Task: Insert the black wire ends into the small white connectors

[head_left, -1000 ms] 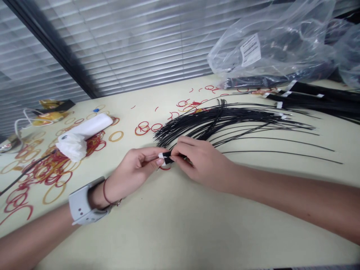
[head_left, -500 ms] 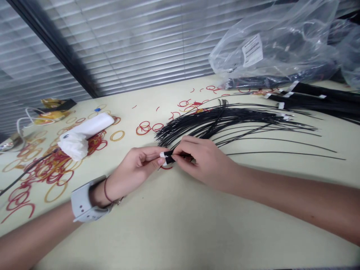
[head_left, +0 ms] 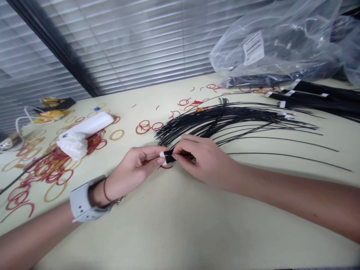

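My left hand (head_left: 142, 163) is closed, with thumb and fingers pinching the white-banded end of a short black bundle (head_left: 169, 156), seemingly of thin cables. Close against it, my right hand (head_left: 206, 159) is closed too, its thumb and fingertips pinched at the black part just right of the white band. A thin black cable (head_left: 270, 153) runs out to the right from behind this hand. What lies inside the right fingers is largely hidden. Just beyond both hands spreads a loose pile of thin black cables (head_left: 230, 117) with small metal ends.
Red and yellow rubber bands (head_left: 53, 165) lie heaped at the left, around a white box-like object (head_left: 97, 124) and a crumpled white tissue (head_left: 73, 145). At the back right are black cable bundles (head_left: 312, 98) with white bands and a clear plastic bag (head_left: 275, 45).
The far end of the thin cable at the right has shifted right and dropped lower. Both hands stay almost in place, still pinching the bundle.
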`<state>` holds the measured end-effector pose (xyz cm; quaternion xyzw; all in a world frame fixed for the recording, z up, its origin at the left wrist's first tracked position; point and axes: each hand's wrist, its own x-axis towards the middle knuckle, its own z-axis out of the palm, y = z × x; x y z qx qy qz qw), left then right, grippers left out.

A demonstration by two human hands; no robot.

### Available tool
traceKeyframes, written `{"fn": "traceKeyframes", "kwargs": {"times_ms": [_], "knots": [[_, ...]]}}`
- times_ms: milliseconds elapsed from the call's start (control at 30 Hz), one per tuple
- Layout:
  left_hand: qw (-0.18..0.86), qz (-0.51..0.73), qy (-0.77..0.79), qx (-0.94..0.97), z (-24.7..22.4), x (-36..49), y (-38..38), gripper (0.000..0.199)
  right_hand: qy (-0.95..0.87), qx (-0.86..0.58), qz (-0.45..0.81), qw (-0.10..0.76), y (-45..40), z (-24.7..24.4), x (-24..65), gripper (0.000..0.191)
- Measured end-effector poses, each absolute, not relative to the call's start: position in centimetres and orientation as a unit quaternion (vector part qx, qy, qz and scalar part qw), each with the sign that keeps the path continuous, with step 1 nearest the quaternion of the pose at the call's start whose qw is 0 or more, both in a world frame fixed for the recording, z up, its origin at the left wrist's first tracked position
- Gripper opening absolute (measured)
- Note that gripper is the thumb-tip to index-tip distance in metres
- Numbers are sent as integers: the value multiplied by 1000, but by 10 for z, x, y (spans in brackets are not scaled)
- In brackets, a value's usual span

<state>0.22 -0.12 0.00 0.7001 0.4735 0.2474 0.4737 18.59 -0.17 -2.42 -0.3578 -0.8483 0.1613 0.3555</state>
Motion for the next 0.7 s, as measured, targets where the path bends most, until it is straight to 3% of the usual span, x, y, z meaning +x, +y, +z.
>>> {"fn": "traceKeyframes", "kwargs": {"times_ms": [700], "knots": [[453,241,462,723,0,3,-2,25,-856,-347,150,353,-2,-24,187,11]]}}
